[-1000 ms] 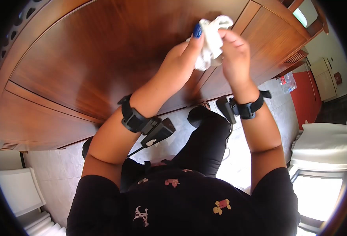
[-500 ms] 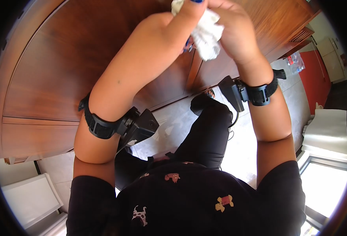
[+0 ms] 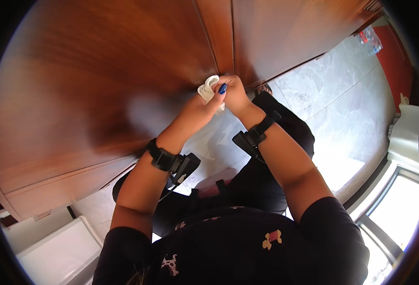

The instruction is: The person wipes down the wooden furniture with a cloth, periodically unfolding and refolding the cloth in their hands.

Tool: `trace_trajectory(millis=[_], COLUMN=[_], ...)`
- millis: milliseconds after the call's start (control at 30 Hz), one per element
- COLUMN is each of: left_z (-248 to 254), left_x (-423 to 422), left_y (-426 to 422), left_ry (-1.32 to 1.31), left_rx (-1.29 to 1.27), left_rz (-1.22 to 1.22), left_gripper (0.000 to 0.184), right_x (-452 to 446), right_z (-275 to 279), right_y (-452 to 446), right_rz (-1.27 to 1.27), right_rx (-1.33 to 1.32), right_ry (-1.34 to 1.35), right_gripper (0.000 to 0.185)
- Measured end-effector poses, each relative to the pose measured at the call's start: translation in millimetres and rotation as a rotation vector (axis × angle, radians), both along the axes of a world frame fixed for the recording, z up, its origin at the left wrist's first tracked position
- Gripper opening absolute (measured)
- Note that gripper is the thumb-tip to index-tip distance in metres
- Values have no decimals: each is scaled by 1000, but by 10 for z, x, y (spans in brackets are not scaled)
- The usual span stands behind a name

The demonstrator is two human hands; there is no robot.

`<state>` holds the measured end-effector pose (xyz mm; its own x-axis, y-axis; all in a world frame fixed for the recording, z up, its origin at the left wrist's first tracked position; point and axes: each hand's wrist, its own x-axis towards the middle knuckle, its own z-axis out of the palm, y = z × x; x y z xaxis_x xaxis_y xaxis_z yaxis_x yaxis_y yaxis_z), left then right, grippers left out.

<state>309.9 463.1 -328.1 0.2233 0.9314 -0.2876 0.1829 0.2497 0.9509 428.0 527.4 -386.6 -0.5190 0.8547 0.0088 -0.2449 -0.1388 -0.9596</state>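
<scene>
In the head view, a crumpled white cloth [image 3: 208,89] is bunched between my two hands at the middle of the picture. My left hand [image 3: 206,107] is closed on it, with the blue-nailed thumb on top. Pressed close beside it, my right hand [image 3: 237,96] has its fingers curled round the cloth's other side; most of those fingertips are hidden. Both hands are near a polished reddish-brown wooden panel front [image 3: 100,61], close to its upright seam. I cannot tell whether the cloth touches the wood.
A black strapped device sits on each forearm, the left one [image 3: 171,161] trailing a cable. Grey floor tiles [image 3: 328,85] extend below. A clear plastic bag [image 3: 372,40] lies by a red surface [image 3: 395,66] at right. A white box-like unit [image 3: 62,247] stands at lower left.
Both hands have come down and nearer to my body with the cloth, from the top edge to mid-picture. The view has shifted, showing more floor at right.
</scene>
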Motion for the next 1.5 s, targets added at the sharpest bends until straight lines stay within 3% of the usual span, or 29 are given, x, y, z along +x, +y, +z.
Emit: trace_trajectory(millis=[100,133,233,267,300,367,433,533,733,767,833,900,1033,1067,1233,1300,1367,1433,1500], left_z=[-502,-521,-864,-1348,-1378,-1452,-1598,-1594,-1694,-1740,-1754,-1707,-1511,-1659,-1595,-1607,-1695,-1719,-1676], left_x=[27,88,181,111,128,137,100,81,-4,-47,-187,-377,-632,-764,-951,-945,-886,-792,-642], left_y=[96,102,163,204,230,200,136,117,-11,-67,-227,-406,-696,-804,-1008,-964,-913,-799,-662], left_ry=[-6,100,14,6,9,103,118,67,55,81,106,201,307,315,324,239,219,197,173], left_rx=[-53,-117,-37,-6,-16,-203,-290,-334,-448,-472,-497,-478,-475,-467,-488,-583,-565,-535,-500], left_rz=[-82,-77,-79,-64,-73,-99,-82,-28,48,93,143,141,192,220,313,318,296,267,180], left_gripper=[48,56,44,48,48,68,77,79,80,80,81,80,72,70,70,69,69,69,67], right_x=[32,41,98,109,115,119,94,41,-19,-136,-266,-497,-866,-919,-1099,-1116,-1057,-822,-680], right_z=[-596,-776,-1205,-1355,-1467,-1710,-1710,-1775,-1652,-1899,-1641,-1741,-1692,-1641,-1404,-1437,-1536,-1355,-1484], right_y=[0,-10,85,106,108,82,55,51,-15,-60,-227,-391,-576,-604,-821,-835,-858,-727,-645], right_rz=[-40,-57,45,36,30,6,115,127,236,243,313,365,655,744,676,760,680,604,429], right_rx=[-13,21,-15,41,29,59,0,177,77,100,175,151,168,154,173,192,99,103,182], right_ry=[-167,-222,-384,-508,-505,-551,-663,-831,-755,-758,-724,-647,-748,-696,-731,-645,-543,-708,-681], right_gripper=[11,12,16,19,19,19,21,26,30,30,29,28,32,34,35,34,34,31,27])
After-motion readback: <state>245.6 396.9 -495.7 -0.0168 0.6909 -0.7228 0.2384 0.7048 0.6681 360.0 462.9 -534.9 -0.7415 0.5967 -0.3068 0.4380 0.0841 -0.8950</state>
